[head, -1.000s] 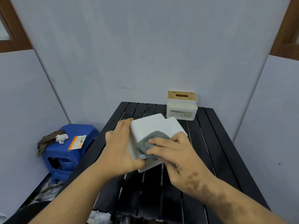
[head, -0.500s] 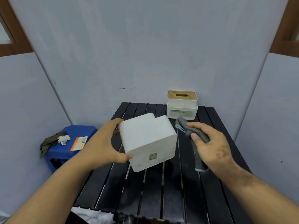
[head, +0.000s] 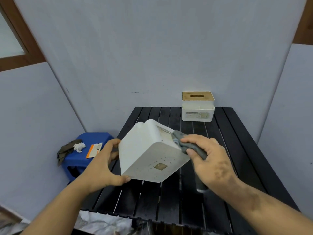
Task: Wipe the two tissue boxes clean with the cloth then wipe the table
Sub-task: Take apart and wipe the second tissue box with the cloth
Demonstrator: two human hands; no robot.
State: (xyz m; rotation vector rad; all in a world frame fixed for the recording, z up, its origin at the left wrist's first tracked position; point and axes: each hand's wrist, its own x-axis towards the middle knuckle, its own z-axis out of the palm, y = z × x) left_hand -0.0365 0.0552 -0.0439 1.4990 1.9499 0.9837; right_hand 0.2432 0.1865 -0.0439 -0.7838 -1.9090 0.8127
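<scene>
A white tissue box (head: 149, 150) is tilted in the air above the black slatted table (head: 237, 150), its underside facing me. My left hand (head: 101, 167) grips its left side, thumb under the lower edge. My right hand (head: 208, 158) holds the grey cloth (head: 189, 145) and presses it against the box's right face, beside a label. One end of the cloth hangs below my palm. A second white tissue box (head: 197, 106) with a wooden lid stands upright at the table's back right.
A blue plastic stool (head: 84, 155) stands left of the table, carrying a dark rag, a crumpled tissue and an orange card. Grey walls close in behind and on both sides. Crumpled white plastic lies below the table's front edge.
My left hand has turned the box, bringing its labelled side to the right. My right hand, which had lifted away with the cloth, has come back onto that side.
</scene>
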